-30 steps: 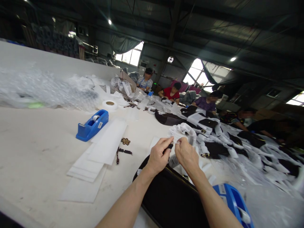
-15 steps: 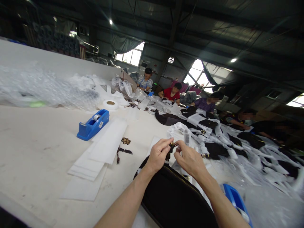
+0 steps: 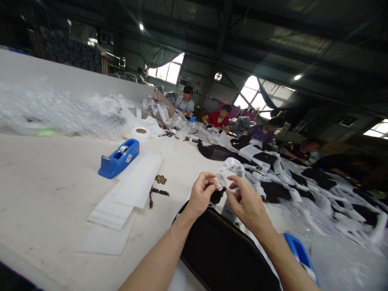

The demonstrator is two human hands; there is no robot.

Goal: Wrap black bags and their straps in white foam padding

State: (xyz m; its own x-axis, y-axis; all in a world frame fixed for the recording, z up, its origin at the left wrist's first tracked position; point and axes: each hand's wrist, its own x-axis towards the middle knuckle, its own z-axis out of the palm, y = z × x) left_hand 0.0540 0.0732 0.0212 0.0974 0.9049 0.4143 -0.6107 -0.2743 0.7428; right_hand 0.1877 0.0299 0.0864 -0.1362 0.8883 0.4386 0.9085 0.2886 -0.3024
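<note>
A black bag (image 3: 227,250) with a gold-coloured zip line lies in front of me, under my forearms. Above its far end, my left hand (image 3: 202,194) pinches a thin strand, thumb against fingertips. My right hand (image 3: 246,202) is close on the right, thumb and fingers curved at the small dark piece (image 3: 217,196) by the bag's top; what exactly its fingertips grip is too small to make out. White wrapping (image 3: 230,166) curls just beyond both hands. Left of them lie a leopard-print tag (image 3: 161,179) and dark straps (image 3: 159,191).
A blue tape dispenser (image 3: 119,158) and white foam sheets (image 3: 138,178) are on the left, with a white roll (image 3: 141,133) behind. Another blue dispenser (image 3: 300,254) is by my right forearm. Wrapped black bags (image 3: 279,190) cover the right side; several people sit beyond.
My hands have shifted slightly apart at the bag's far end. The dark piece between them sits lower, and a thin strand now shows at the left fingertips.
</note>
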